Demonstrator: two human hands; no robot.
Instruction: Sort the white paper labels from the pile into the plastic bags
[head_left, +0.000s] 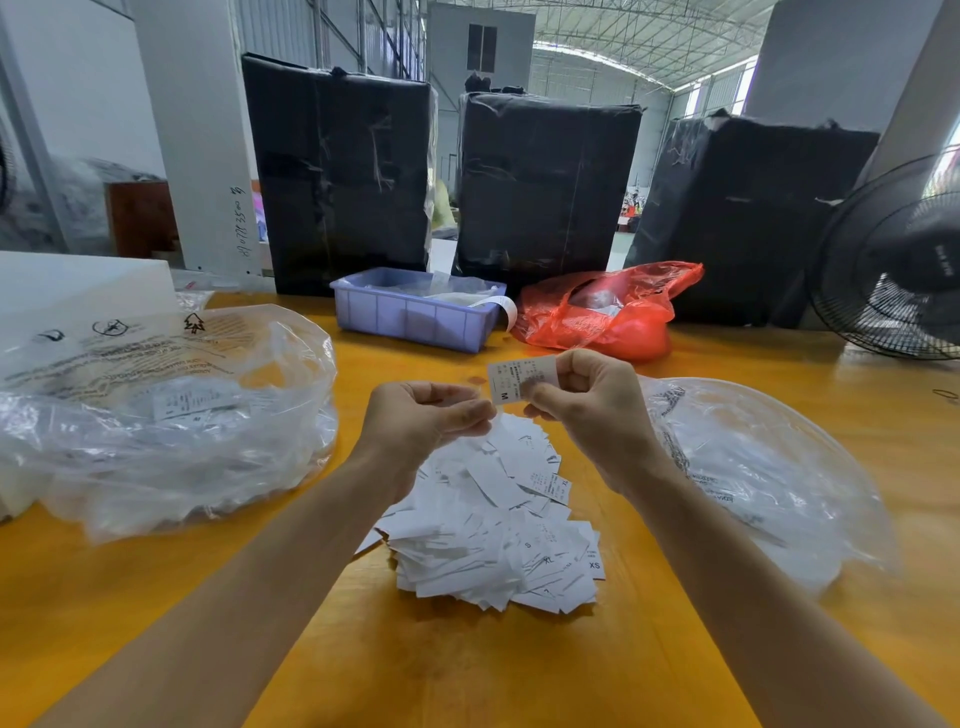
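Above a heap of white paper labels (498, 525) on a yellow surface (519, 670), a person's right hand (587, 410) pinches a single label (514, 379) marked "M", while the left hand (426, 421) hovers just beside it with fingers curled; whether it grips anything cannot be told. Clear plastic bags lie on either side of the pile, the left bag (171, 421) already holding labels, the right bag (769, 478) spread flat, with a lilac bin (415, 312) and a red bag (608, 312) behind.

White labels (493, 525) heaped between two clear bags (171, 415).
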